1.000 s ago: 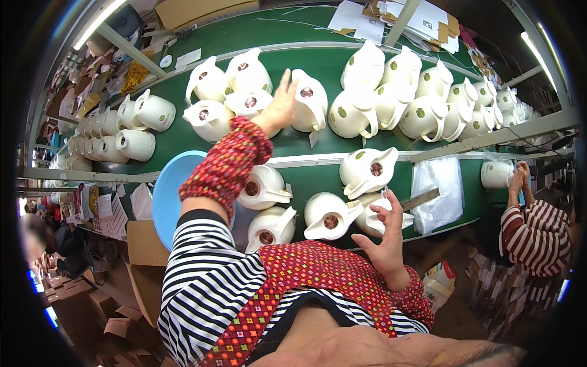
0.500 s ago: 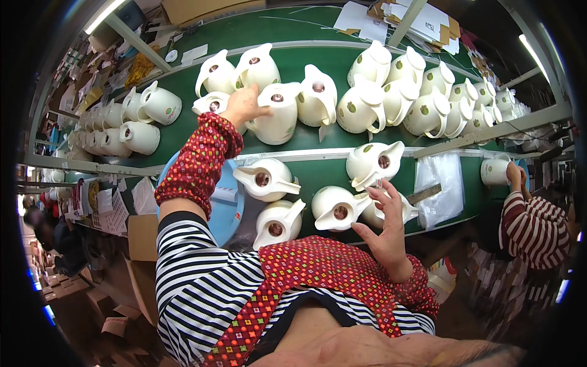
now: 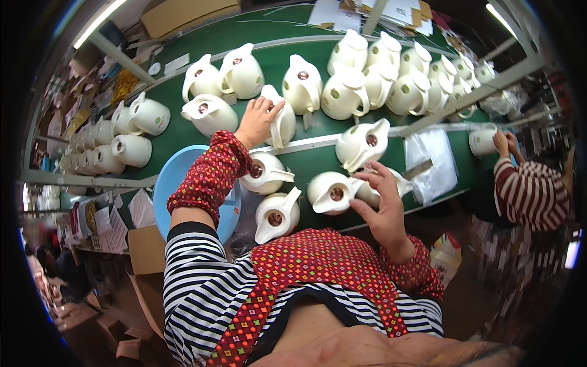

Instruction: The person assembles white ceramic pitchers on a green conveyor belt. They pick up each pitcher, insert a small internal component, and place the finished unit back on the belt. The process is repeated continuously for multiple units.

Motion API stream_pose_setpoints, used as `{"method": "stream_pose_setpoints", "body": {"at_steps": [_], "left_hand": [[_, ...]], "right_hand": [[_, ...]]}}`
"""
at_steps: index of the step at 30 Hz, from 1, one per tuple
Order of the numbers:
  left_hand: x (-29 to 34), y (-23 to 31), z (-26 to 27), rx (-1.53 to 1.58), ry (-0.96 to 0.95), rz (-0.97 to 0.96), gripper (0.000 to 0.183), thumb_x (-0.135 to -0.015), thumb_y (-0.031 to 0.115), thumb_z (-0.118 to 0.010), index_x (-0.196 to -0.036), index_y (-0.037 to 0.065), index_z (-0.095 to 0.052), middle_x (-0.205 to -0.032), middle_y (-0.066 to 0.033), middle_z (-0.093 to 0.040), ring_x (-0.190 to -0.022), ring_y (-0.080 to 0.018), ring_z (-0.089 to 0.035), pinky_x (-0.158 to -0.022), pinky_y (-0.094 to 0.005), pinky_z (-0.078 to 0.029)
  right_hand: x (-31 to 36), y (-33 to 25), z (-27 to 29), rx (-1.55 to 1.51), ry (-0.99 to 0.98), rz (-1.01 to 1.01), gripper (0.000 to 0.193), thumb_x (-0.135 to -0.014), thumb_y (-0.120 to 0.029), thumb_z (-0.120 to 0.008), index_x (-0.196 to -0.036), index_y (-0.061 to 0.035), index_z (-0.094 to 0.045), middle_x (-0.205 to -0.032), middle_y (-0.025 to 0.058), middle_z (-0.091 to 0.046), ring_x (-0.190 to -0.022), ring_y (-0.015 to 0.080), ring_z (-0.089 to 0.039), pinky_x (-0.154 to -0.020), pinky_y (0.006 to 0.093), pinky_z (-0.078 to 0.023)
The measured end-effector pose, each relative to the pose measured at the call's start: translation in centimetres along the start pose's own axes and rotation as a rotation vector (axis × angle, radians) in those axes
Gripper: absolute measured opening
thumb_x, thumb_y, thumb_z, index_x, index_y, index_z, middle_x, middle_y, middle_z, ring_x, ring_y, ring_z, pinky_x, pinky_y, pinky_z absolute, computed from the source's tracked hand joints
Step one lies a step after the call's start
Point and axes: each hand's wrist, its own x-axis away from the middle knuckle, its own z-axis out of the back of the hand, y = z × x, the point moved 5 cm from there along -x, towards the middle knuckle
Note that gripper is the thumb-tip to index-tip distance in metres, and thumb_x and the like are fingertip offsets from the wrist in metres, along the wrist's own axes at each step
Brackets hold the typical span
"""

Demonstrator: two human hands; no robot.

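Cream jugs with spouts, handles and shiny coppery openings stand around both hands. My left hand (image 3: 257,122) reaches forward, its fingers curled over the top of one jug (image 3: 282,127), which is turned at the conveyor's near rail. My right hand (image 3: 386,208) hovers with thumb and fingers apart, holding nothing visible. By it are a jug (image 3: 330,192), another partly hidden jug (image 3: 400,183) and a jug with a green mark (image 3: 362,145). Below my left hand are a jug (image 3: 263,173) and a jug (image 3: 277,215) on the near shelf.
A blue basin (image 3: 177,177) lies beneath my left forearm. Clear plastic bags (image 3: 431,164) lie to the right. More jugs line the green conveyor (image 3: 208,144) on both sides. A co-worker's hands (image 3: 504,142) touch a jug (image 3: 482,141) at far right.
My left hand has shifted right and nearer, and the jug under it has turned and come toward the near rail. My right hand stays nearly in place. The view has shifted slightly.
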Motion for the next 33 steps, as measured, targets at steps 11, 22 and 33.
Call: {"method": "stream_pose_setpoints", "body": {"at_steps": [11, 22, 33], "left_hand": [[-0.5, -4.5, 4.0, 1.155, 0.387, 0.399, 0.034, -0.102, 0.020, -0.063, -0.133, 0.009, -0.071, -0.113, -0.0087, -0.078, -0.100, -0.0168, -0.073, -0.089, -0.0290, -0.057], [6.7, 8.9, 6.6, 2.216, -0.255, 0.554, 0.038, -0.105, 0.025, -0.061, -0.128, -0.004, -0.068, -0.112, -0.0119, -0.075, -0.097, -0.0170, -0.073, -0.087, -0.0314, -0.059], [5.9, 8.4, 5.6, 1.503, -0.457, 0.743, 0.032, -0.099, 0.023, -0.063, -0.115, -0.001, -0.076, -0.095, -0.0089, -0.077, -0.074, -0.0162, -0.071, -0.068, -0.0295, -0.057]], "right_hand": [[-0.5, -1.2, 0.8, -0.175, 0.017, -0.004, 0.036, -0.087, -0.009, -0.081, -0.122, -0.0075, -0.073, -0.142, 0.0155, -0.054, -0.127, 0.0249, -0.057, -0.108, 0.0394, -0.043], [-0.1, -6.5, -2.6, -0.321, -0.247, 0.065, 0.022, -0.082, -0.009, -0.086, -0.102, -0.0099, -0.077, -0.159, 0.0236, -0.039, -0.150, 0.0363, -0.037, -0.122, 0.0489, -0.026], [0.2, -9.5, -2.3, -0.231, -0.190, 0.225, 0.033, -0.081, -0.012, -0.087, -0.112, -0.0114, -0.077, -0.159, 0.0228, -0.036, -0.149, 0.0390, -0.037, -0.121, 0.0529, -0.027]]}}
